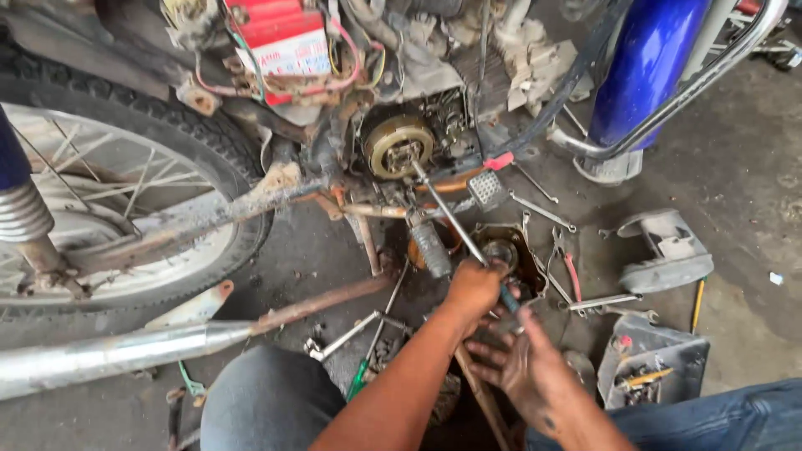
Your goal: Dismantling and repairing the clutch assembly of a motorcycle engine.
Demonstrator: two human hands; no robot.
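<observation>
While the motorcycle (276,125) sits stripped on the floor: engine work under way.
Left hand (474,286): grip clenched on long screwdriver (455,224), tip at flywheel (399,147).
Right hand (522,367): fingers spread, released, below handle.
Next: likely steady leverage.

Count, near to far: two hands, left hand (473,288) and right hand (520,361), and one long screwdriver (455,224). One spoked rear wheel (125,179), one chrome exhaust pipe (109,355), one red battery (284,38), one round flywheel (398,146), one blue fuel tank (647,67). On the floor (752,167), right: one grey engine cover (668,250), one grey parts tray (652,363); spanners several, exact number unclear.
</observation>
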